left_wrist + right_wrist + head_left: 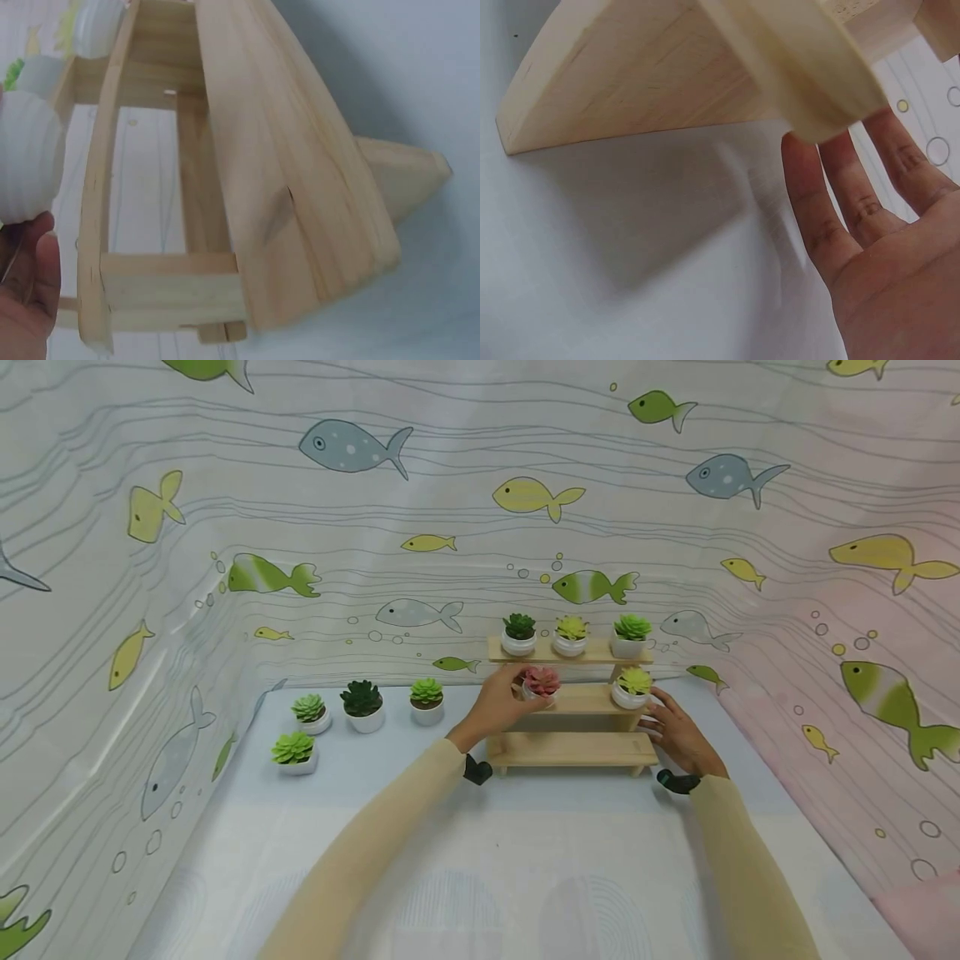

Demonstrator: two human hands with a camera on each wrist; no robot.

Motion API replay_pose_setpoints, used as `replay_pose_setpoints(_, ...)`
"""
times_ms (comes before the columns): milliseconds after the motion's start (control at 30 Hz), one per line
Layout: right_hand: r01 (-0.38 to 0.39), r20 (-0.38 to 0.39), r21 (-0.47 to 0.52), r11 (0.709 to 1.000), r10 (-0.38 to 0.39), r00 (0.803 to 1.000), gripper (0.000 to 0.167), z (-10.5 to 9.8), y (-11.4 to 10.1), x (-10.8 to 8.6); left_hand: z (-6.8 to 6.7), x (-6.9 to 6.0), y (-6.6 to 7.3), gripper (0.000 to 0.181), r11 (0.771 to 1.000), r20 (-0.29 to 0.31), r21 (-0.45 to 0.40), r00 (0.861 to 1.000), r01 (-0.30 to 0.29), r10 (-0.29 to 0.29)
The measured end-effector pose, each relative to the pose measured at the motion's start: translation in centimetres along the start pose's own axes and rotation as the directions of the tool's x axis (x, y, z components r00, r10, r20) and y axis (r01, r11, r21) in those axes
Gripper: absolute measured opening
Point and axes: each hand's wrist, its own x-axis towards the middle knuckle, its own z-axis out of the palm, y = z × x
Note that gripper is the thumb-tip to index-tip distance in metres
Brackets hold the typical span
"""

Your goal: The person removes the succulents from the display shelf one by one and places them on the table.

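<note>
Pink succulent in ribbed white pot (542,683): at middle shelf (587,700), 3-tier pale wooden stand (573,749). Left hand (495,703): fingers pinching pot. Right hand (678,733): fingers loosely spread, beside stand. Risk: catching shelf edge could tip pot.

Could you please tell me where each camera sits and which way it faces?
Head: worn on the head, facing forward and down at the tiered wooden stand and potted succulents; left hand, right hand and sleeves show.
Left wrist: worn there, facing the stand and a held white pot; part of the left hand shows.
Right wrist: worn there, facing the stand's end close up; part of the right hand shows.
Shared: head and left wrist both show the left hand holding that pot.
</note>
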Motion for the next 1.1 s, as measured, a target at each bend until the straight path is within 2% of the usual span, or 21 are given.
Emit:
replay_pose_setpoints(267, 0.02, 0.026, 0.045, 0.999, -0.021, 0.999, 0.066, -0.1, 0.1, 0.0, -2.3, -1.7, -1.0, 0.058, 1.0, -0.053, -0.012, 0.999, -0.009, 0.008)
replay_pose_setpoints(500, 0.016, 0.014, 0.03, 0.999, -0.016, 1.0, 0.071, -0.1, 0.3, 0.2, -3.9, -2.8, -1.5, 0.061, 1.0, -0.108, -0.003, 0.994, -0.012, 0.011)
replay_pose_setpoints(633, 0.023, 0.012, 0.039, 0.999, -0.023, 1.0, 0.068, 0.1, 0.3, 0.3, -5.0, -3.6, -1.7, 0.061, 1.0, -0.119, -0.003, 0.993, -0.017, 0.016)
replay_pose_setpoints(933, 0.03, 0.024, 0.041, 0.999, -0.031, 0.999, 0.068, 0.0, 0.4, 0.4, -7.4, -6.0, -3.1, 0.066, 1.0, -0.155, 0.01, 0.988, 0.014, -0.013)
replay_pose_setpoints(1100, 0.04, 0.029, 0.035, 0.999, -0.041, 0.999, 0.067, 0.0, 0.4, 0.3, -8.7, -7.6, -3.9, 0.062, 0.999, -0.171, -0.002, 0.984, 0.047, -0.047)
